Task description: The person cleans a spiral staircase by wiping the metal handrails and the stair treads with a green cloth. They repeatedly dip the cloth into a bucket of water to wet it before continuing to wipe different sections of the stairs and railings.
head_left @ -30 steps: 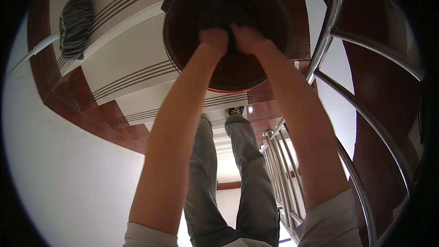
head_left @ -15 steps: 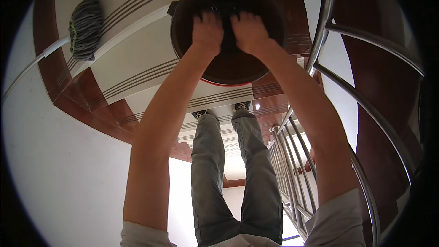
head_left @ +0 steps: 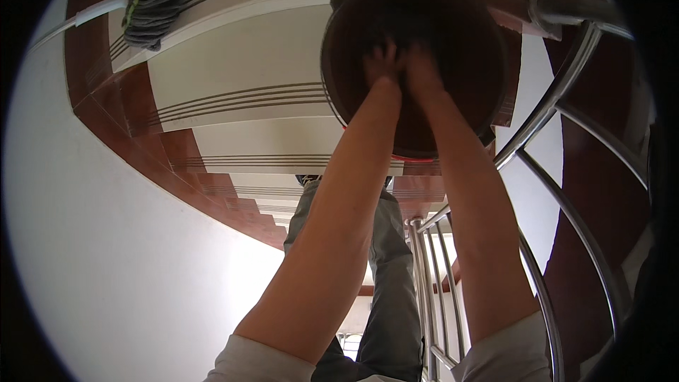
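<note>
A large round dark bucket (head_left: 453,113) stands on the stairs ahead of me, with a lug on its rim and a bit of red along its near edge. Both of my hands reach down into it, close together. My left hand (head_left: 382,64) has its fingers apart, and nothing can be made out in it. Beside it, my right hand (head_left: 423,72) is smeared by motion, so its fingers are unclear. The bucket's inside is too dark to show what lies under the hands.
A grey string mop (head_left: 159,3) with a white handle rests on a step to the left. Pale steps (head_left: 233,64) with dark grooved lines run down toward my feet. Metal railing (head_left: 544,117) curves along the right; a white wall (head_left: 120,240) rises at left.
My hands have come closer together inside the bucket. The bucket now sits further right in view, and the mop is higher, as the view has shifted.
</note>
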`<action>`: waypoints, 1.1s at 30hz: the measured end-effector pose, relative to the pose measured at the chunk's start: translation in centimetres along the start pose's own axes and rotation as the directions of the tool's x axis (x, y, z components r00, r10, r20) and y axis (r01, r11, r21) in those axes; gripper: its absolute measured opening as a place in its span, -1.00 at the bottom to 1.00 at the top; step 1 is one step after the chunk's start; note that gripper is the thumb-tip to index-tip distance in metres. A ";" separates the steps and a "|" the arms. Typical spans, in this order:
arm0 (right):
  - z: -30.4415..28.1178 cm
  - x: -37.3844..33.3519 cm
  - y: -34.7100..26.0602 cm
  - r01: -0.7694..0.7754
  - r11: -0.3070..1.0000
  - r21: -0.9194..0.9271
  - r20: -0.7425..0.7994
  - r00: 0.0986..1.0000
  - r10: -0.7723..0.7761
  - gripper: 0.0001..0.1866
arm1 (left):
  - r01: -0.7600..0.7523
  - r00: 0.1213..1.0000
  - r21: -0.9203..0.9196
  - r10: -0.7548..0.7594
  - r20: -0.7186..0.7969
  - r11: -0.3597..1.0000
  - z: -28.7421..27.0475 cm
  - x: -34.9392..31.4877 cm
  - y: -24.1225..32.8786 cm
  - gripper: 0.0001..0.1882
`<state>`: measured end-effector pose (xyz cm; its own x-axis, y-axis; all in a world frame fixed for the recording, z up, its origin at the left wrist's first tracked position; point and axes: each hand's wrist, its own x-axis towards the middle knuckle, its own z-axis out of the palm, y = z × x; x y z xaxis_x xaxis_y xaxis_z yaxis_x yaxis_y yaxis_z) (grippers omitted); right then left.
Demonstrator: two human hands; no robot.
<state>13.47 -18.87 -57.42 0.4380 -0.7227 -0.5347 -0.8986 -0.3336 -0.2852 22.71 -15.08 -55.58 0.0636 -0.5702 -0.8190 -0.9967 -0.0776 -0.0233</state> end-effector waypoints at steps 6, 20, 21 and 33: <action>-6.2 -1.8 -1.0 -0.427 0.671 0.606 0.457 0.877 0.146 -0.53 | -0.235 0.972 -0.610 0.197 -0.129 0.757 -1.0 0.0 -3.8 -0.52; -7.0 -10.8 -7.4 0.496 0.443 0.747 -0.588 0.804 0.091 -0.81 | 0.095 0.939 -0.282 0.180 -0.292 -0.955 -0.8 -8.1 -1.5 -0.53; -7.4 -10.9 -7.6 0.502 0.497 0.708 -0.598 0.801 0.041 -0.77 | 0.142 0.865 -0.217 0.227 -0.447 -0.966 -0.1 -8.0 -1.4 -0.53; -9.1 -9.3 -7.8 0.466 0.535 0.705 -0.568 0.823 0.031 -0.56 | 0.153 0.928 -0.030 0.154 -0.338 -0.988 -0.2 -9.1 0.6 -0.58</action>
<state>16.20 -15.05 -42.99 0.3166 -0.9486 0.0029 -0.2569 -0.0887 -0.9624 21.59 -10.08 -48.05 -0.0770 -0.8181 -0.5699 0.9958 -0.0347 -0.0848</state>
